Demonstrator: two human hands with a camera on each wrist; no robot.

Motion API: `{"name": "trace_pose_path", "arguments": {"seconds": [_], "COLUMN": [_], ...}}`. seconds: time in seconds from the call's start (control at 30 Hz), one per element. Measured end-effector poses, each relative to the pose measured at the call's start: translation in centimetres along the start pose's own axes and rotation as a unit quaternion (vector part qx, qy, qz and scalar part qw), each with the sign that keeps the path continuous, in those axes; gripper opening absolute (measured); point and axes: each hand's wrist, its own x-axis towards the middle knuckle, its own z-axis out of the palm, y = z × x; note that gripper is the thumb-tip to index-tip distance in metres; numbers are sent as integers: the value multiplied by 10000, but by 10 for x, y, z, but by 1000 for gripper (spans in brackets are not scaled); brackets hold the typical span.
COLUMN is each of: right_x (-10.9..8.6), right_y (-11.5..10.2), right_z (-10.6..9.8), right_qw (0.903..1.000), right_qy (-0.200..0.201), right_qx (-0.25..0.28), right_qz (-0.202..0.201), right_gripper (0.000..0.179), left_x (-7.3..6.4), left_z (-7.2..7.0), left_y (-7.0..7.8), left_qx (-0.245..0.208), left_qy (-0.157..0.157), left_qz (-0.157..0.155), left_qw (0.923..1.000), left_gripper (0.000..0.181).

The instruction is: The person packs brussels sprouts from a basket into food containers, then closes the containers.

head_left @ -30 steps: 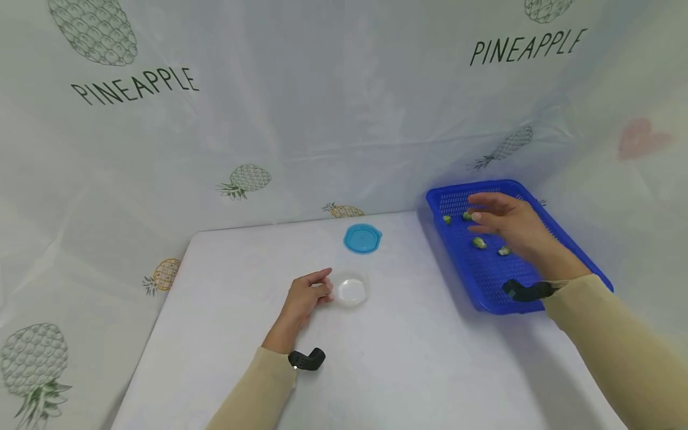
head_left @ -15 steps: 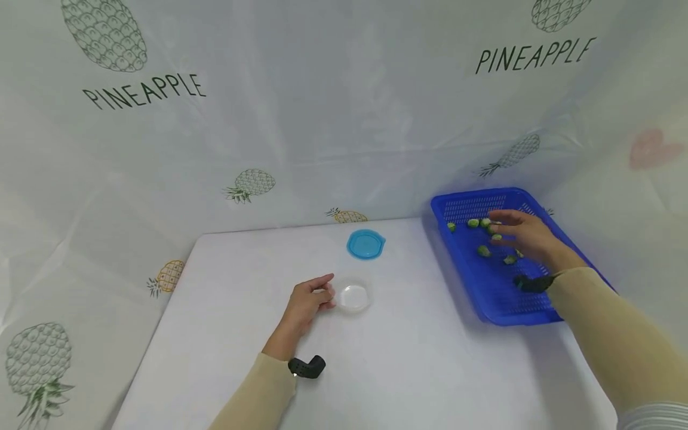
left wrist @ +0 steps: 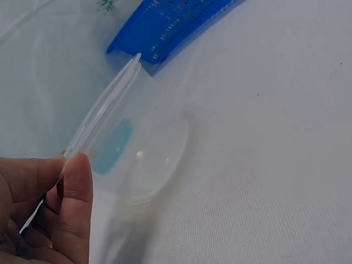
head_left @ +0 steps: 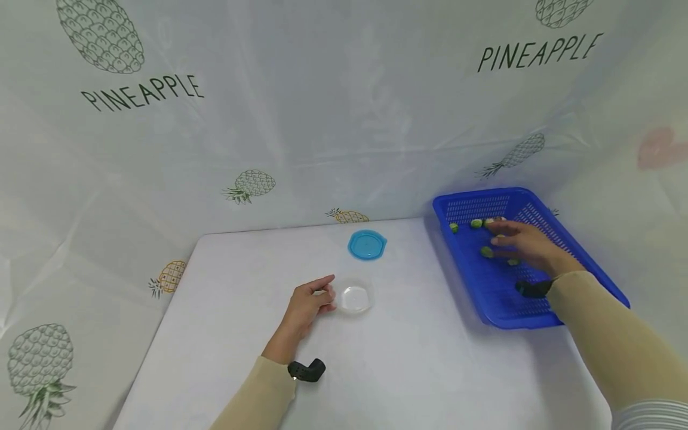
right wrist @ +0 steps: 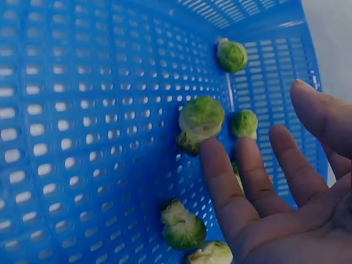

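My left hand [head_left: 307,306] pinches the rim of a small clear plastic bowl [head_left: 355,297] on the table; in the left wrist view, thumb and finger grip the edge of that bowl [left wrist: 159,146]. Over at the right, my right hand [head_left: 524,243] reaches into a blue mesh basket [head_left: 505,304]. Its fingers are spread and loosely bent in the right wrist view, holding nothing, with a fingertip close to a Brussels sprout [right wrist: 202,116]; I cannot tell whether they touch. Other Brussels sprouts [right wrist: 231,56] lie about it, some partly hidden by the fingers.
A light blue lid [head_left: 367,245] lies flat behind the bowl. The white table [head_left: 408,370] meets a pineapple-print sheet [head_left: 322,119] hanging at the back and sides. The basket stands at the table's right, its raised rim around the sprouts.
The head view has shifted slightly. My right hand has come lower among the sprouts, its fingers drawing a little closer together. The left hand stays at the bowl's rim.
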Motion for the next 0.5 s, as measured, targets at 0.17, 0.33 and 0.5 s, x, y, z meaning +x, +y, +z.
{"name": "trace_pose_path", "arguments": {"seconds": [0.17, 0.33, 0.5], "right_x": [-1, 2, 8], "right_y": [4, 7, 8], "right_z": [-2, 1, 6], "right_qw": [9965, 9929, 9956], "right_qy": [-87, -277, -452], "right_qx": [-827, -1146, -776], "right_qz": [-63, -133, -249], "right_gripper": [62, 63, 68], "left_x": [-1, 0, 2], "left_z": [0, -1, -2], "left_y": [0, -1, -3], "left_qx": [11, -58, -109], "left_qy": [0, -36, -43], "left_qz": [2, -8, -58], "left_qw": [10000, 10000, 9999], "left_gripper": [48, 48, 48]}}
